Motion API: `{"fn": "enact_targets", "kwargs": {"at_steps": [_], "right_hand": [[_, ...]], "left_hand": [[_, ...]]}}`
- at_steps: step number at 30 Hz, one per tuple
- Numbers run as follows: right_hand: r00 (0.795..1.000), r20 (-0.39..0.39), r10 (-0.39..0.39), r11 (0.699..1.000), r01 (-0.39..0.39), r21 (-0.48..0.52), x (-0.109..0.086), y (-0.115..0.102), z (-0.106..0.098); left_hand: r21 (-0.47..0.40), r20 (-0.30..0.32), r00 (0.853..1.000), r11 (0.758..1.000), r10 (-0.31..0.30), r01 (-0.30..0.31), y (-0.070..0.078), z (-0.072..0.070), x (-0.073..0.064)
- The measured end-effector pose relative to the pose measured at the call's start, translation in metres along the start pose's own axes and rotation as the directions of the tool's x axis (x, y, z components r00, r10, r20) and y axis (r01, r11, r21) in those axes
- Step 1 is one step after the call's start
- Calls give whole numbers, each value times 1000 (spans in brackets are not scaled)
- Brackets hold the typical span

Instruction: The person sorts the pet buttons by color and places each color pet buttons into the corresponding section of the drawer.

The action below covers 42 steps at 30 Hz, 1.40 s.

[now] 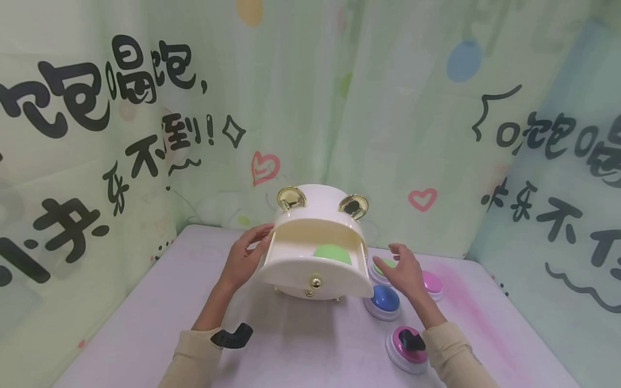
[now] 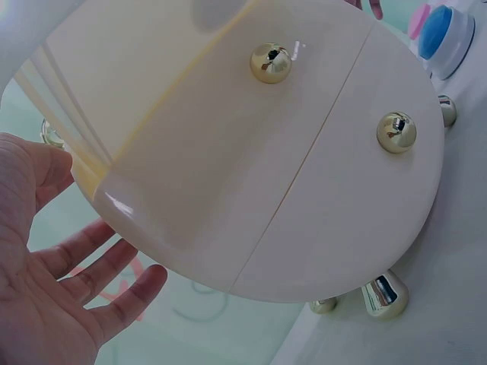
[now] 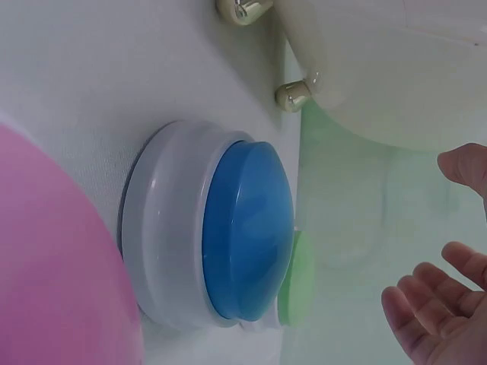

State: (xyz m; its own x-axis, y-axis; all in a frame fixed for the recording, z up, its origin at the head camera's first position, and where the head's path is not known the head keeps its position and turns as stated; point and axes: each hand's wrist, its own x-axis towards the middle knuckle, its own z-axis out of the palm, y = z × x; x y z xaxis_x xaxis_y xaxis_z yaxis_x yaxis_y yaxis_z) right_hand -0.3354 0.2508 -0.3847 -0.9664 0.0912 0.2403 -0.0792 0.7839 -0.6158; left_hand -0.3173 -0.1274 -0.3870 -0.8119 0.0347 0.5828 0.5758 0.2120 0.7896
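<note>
A white cabinet (image 1: 320,196) with gold round ears and small gold feet stands mid-table in the head view. Its upper drawer (image 1: 286,275) is pulled out, and a light green dome-topped thing (image 1: 332,253) lies inside. Beside the cabinet's left wall is my left hand (image 1: 245,258), fingers extended and spread. In the left wrist view, that hand (image 2: 57,289) is right at the edge of the white front (image 2: 205,144). My right hand (image 1: 405,272), loosely bent and holding nothing, hovers over a green push button (image 1: 383,265) to the cabinet's right.
More push buttons on white bases sit right of the cabinet: a blue one (image 1: 385,298), a magenta one (image 1: 402,361) by the right sleeve and a pink one (image 1: 432,282) behind the right wrist. A printed curtain (image 1: 310,108) surrounds the table (image 1: 281,350).
</note>
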Motion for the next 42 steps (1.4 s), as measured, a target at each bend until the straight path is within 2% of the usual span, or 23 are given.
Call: {"fn": "enact_targets", "kwargs": {"at_steps": [13, 26, 37, 42], "right_hand": [[1000, 15, 2, 999, -1, -46, 9, 16, 4], [999, 36, 5, 998, -2, -70, 14, 25, 3], [997, 71, 31, 998, -27, -51, 16, 25, 3], [994, 87, 72, 997, -68, -45, 16, 24, 6]], "left_hand": [[-6, 12, 999, 999, -34, 34, 2, 0, 1], [-5, 16, 1000, 1000, -26, 26, 0, 0, 0], [1, 10, 1000, 1000, -19, 19, -2, -1, 0], [12, 6, 1000, 1000, -23, 22, -3, 0, 1]]}}
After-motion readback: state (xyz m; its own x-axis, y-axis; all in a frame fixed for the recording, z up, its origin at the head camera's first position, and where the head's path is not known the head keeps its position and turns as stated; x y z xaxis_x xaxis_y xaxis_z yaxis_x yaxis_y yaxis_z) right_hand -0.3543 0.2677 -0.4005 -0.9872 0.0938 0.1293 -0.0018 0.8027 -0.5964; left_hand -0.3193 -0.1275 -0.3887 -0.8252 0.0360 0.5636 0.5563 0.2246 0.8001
